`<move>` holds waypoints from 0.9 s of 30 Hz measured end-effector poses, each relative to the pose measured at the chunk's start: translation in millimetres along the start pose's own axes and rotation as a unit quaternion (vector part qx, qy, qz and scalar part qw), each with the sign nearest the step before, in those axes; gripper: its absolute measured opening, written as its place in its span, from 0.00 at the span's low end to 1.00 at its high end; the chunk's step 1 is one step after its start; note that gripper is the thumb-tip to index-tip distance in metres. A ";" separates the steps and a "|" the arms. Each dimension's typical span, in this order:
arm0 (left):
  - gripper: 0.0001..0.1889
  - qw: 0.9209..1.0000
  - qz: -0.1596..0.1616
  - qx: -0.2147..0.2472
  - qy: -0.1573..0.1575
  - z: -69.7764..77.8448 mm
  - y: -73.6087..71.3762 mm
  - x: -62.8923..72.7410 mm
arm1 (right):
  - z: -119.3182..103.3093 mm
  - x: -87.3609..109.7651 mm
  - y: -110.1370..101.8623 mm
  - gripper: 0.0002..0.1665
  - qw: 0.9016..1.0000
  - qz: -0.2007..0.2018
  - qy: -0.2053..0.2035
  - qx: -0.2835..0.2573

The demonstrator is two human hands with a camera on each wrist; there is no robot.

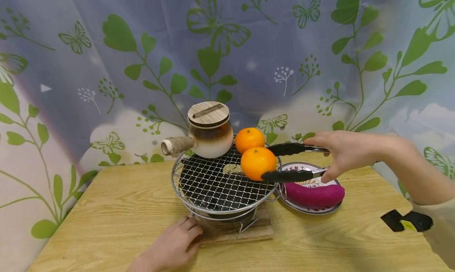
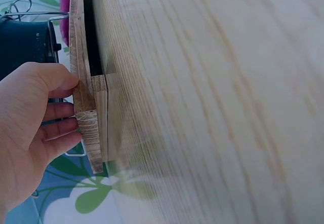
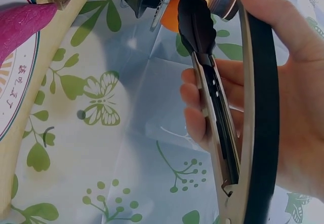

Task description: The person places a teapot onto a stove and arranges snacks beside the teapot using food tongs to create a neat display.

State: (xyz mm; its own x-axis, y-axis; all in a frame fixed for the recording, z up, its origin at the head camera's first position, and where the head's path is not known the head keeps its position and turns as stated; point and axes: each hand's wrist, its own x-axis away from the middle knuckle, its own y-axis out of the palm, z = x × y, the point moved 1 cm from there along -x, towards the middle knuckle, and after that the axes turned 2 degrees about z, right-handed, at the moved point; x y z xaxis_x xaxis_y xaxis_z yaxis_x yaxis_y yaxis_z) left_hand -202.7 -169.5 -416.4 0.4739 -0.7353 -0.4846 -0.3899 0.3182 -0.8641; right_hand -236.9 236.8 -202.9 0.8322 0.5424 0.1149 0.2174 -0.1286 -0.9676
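Right hand (image 1: 359, 150) gripping tongs (image 1: 289, 176), their parted tips flanking the front orange (image 1: 257, 162). Left hand (image 1: 175, 240), fingers relaxed, touching the wooden board (image 1: 249, 237)

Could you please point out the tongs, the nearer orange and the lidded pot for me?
Tongs (image 1: 293, 176), head view: on the black end of the nearer arm.
Nearer orange (image 1: 258, 164), head view: on the middle of its visible side.
Lidded pot (image 1: 210, 137), head view: on its rounded, brown-and-white body.
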 end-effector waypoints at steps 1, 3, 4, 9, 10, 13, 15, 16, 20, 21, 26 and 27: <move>0.10 1.000 0.000 0.000 0.001 -0.2 -0.1 -0.1 | -0.2 0.5 0.1 0.58 1.000 0.001 -0.001 0.000; 0.11 1.000 0.000 -0.001 0.003 -0.2 -0.6 -0.1 | -0.5 1.2 0.4 0.57 1.000 0.001 -0.004 0.000; 0.11 1.000 -0.001 -0.001 0.003 0.0 -0.8 -0.3 | -0.8 1.5 0.6 0.57 1.000 0.002 -0.006 0.000; 0.11 1.000 -0.005 0.000 0.000 0.4 -1.4 -0.4 | -0.9 0.7 1.7 0.57 1.000 0.010 -0.011 0.016; 0.11 1.000 -0.006 0.000 0.000 0.5 -1.5 -0.4 | -1.0 0.5 2.0 0.57 1.000 0.011 -0.009 0.018; 0.11 1.000 -0.002 0.002 0.001 0.8 -1.3 -0.3 | -0.3 0.0 2.6 0.58 1.000 0.011 -0.008 0.022; 0.11 1.000 0.002 0.001 0.004 0.8 -1.0 -0.4 | 0.1 -0.1 2.7 0.58 1.000 0.011 -0.009 0.022; 0.11 1.000 0.004 0.001 0.005 0.8 -0.9 -0.4 | 0.4 0.0 2.7 0.58 1.000 0.011 -0.009 0.023; 0.11 1.000 0.009 0.002 0.015 -0.8 -0.3 -0.3 | 1.6 0.8 2.6 0.57 1.000 0.007 -0.011 0.014; 0.11 1.000 0.008 0.002 0.016 -1.0 -0.4 -0.3 | 2.0 1.1 2.6 0.57 1.000 0.006 -0.012 0.012; 0.11 1.000 -0.003 0.004 0.008 -1.2 -0.4 0.0 | 5.3 2.9 3.5 0.60 1.000 0.005 -0.014 0.006; 0.11 1.000 -0.006 0.003 0.004 -0.7 -0.6 0.1 | 6.4 3.3 3.8 0.60 1.000 0.006 -0.012 0.006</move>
State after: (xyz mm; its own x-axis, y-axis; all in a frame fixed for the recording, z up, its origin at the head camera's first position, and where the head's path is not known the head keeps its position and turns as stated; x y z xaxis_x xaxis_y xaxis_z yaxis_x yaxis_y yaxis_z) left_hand -203.0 -170.2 -415.7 0.4721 -0.7436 -0.4735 -0.3791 0.3136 -0.8706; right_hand -236.6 243.5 -207.6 0.8218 0.5612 0.0983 0.2014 -0.1247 -0.9715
